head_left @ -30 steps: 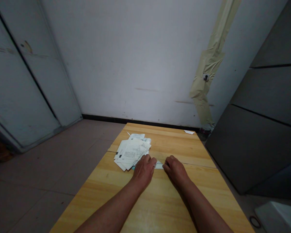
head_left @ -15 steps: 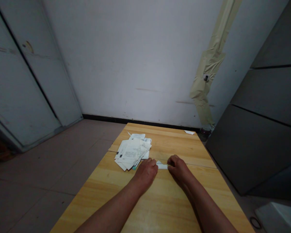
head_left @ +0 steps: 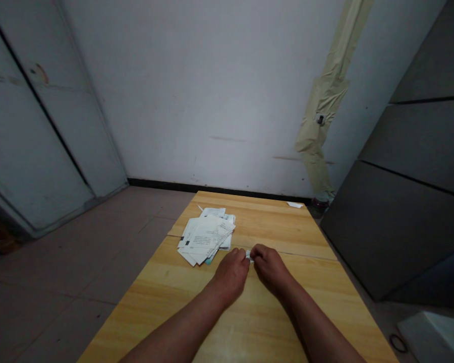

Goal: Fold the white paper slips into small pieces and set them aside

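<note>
A small piece of printed white paper (head_left: 248, 255) shows between my two hands, low over the wooden table; most of it is hidden by fingers. My left hand (head_left: 232, 272) is closed on its left end. From the other side, my right hand (head_left: 267, 262) pinches the right end, its fingers curled and close to the left ones. Just beyond and left of my left hand lies a loose pile of printed paper sheets (head_left: 206, 237), overlapping at different angles.
The wooden table (head_left: 242, 322) has a seam across it. A white paper scrap (head_left: 295, 204) lies at its far right corner. Behind stands a white wall (head_left: 212, 101), with a grey cabinet (head_left: 412, 201) on the right and a white box (head_left: 435, 335) on the floor.
My right hand has moved left, close to my left hand. Less of the paper between them shows now. The pile looks the same.
</note>
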Demonstrator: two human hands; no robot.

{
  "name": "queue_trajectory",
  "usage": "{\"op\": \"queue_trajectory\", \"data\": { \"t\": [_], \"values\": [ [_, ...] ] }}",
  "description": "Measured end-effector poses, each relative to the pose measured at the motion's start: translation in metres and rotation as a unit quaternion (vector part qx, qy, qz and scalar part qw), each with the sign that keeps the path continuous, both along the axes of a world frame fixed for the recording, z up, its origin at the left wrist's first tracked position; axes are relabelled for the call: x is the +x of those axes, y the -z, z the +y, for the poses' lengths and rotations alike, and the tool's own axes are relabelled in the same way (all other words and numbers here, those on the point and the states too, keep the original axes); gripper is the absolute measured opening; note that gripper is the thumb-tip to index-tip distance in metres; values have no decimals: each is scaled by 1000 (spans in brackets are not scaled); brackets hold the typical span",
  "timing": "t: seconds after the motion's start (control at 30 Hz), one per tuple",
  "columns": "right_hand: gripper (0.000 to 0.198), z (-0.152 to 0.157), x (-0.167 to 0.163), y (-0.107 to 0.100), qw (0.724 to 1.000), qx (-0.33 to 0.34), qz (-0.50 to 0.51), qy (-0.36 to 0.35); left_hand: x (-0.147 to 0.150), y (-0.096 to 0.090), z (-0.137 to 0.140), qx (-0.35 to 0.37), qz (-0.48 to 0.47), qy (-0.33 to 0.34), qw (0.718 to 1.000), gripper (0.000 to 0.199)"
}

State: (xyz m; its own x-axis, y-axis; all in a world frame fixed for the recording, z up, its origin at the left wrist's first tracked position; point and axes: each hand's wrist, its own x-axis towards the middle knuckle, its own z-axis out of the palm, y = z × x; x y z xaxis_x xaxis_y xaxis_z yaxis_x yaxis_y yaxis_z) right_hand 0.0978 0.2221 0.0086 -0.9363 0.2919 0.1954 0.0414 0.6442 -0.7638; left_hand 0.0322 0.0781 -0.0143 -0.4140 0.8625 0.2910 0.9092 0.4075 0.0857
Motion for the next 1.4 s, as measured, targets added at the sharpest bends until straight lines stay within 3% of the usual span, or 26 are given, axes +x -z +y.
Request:
{"op": "queue_trajectory", "data": {
  "t": [0.27, 0.53, 0.73, 0.97, 1.23, 1.4],
  "values": [
    [17, 0, 1, -8, 983, 144, -101, 43, -12, -12, -17, 23, 0, 39, 999, 23],
    [14, -1, 3, -9, 973, 189, -122, 51, -21, -20, -23, 22, -38, 53, 998, 22],
    [12, 0, 1, -8, 971, 188, -141, 47, -26, -9, -21, 88, -100, 21, 991, 11],
    [12, 2, -3, -7, 964, 204, -165, 42, -27, -5, -12, 139, -174, -22, 975, 16],
    [14, 0, -3, -11, 962, 213, -169, 41, -26, -3, -16, 148, -138, 4, 979, 25],
    [15, 0, -3, -10, 962, 213, -168, 45, -21, -6, -16, 100, -69, 52, 991, 24]
  ]
}}
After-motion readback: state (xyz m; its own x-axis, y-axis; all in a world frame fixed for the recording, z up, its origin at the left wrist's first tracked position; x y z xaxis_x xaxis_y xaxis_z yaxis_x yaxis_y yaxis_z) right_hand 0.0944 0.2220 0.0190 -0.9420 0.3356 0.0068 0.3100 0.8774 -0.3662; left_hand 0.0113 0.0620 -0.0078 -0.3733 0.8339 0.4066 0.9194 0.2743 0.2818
